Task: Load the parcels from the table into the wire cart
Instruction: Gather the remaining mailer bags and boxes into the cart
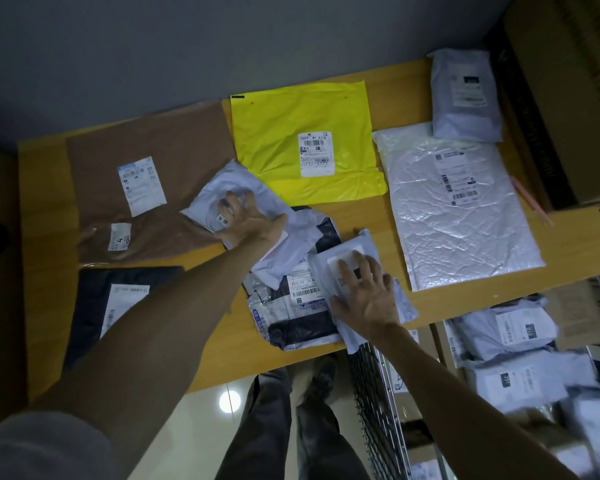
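Several parcels lie on the wooden table. My left hand lies flat with spread fingers on a small pale grey parcel near the table's middle. My right hand presses flat on another small white-grey parcel at the front edge, which lies over a black-and-white parcel. Around them are a brown parcel, a yellow parcel, a large white parcel, a small grey parcel and a dark parcel. The wire cart stands at the lower right.
The cart holds several pale parcels. Cardboard boxes stand against the table's right side. My legs and shoes are below the table's front edge on a shiny floor. A grey wall runs behind the table.
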